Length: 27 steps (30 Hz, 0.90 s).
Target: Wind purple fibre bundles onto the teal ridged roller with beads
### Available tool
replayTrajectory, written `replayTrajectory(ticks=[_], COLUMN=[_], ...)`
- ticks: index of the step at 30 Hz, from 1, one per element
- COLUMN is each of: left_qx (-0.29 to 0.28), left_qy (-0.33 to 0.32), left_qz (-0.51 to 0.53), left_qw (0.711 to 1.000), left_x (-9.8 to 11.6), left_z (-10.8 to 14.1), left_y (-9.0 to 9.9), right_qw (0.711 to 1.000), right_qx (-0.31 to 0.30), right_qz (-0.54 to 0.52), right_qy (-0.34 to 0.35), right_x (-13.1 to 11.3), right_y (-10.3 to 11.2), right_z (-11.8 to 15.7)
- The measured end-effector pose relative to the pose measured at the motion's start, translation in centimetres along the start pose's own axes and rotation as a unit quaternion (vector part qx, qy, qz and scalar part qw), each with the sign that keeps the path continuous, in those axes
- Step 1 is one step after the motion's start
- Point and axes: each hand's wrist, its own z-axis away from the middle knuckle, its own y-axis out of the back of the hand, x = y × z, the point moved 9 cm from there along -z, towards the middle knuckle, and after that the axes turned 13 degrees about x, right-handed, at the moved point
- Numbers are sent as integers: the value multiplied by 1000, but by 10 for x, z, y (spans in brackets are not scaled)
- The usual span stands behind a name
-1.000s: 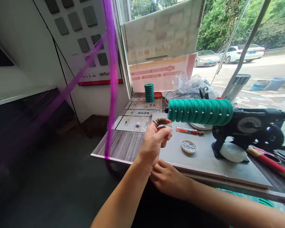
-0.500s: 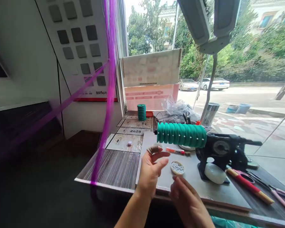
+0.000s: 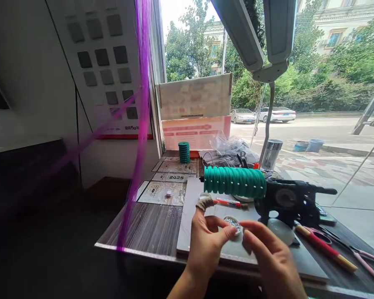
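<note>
My left hand (image 3: 207,241) is over the board, thumb and a finger pinched together at the left edge of a small round dish (image 3: 241,233) of tiny pale beads (image 3: 232,224). One raised finger wears a beige wrap (image 3: 205,203). At the dish's right side my right hand (image 3: 271,249) has its thumb and forefinger close together. Whatever either pinch holds is too small to make out. Beyond the hands, a green ribbed roller (image 3: 233,182) dotted with white beads is mounted on a black stand (image 3: 286,201).
Right of the stand lie a red-and-tan stick (image 3: 327,249) and pink-handled scissors (image 3: 367,263). A red pen-like tool (image 3: 230,203) lies behind the dish. A stack of green discs (image 3: 184,152) stands at the back. Purple strands (image 3: 143,104) hang at left; a lamp (image 3: 269,70) overhangs.
My left hand has moved right and down to the dish. My right hand has risen and moved right, to the dish's right side. The view has shifted slightly.
</note>
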Motion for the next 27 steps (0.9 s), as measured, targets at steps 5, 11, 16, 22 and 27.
replayTrajectory(ticks=[5, 11, 16, 22, 27], left_qx=[-57, -128, -149, -161, -206], left_qy=[-10, 97, 91, 85, 149], left_qz=[-42, -32, -25, -18, 2], left_qw=[997, 986, 984, 983, 967], left_x=[1, -15, -7, -3, -11], left_z=[1, 1, -2, -3, 7], left_y=[-9, -16, -21, -28, -38], right_qw=[964, 939, 886, 844, 827], right_qx=[-151, -171, -228, -248, -252], right_qz=[175, 230, 322, 381, 404], right_qy=[128, 190, 243, 284, 298], right_x=[-45, -61, -79, -92, -93], right_y=[-27, -31, -36, -45, -45], right_z=[-16, -15, -19, -22, -21])
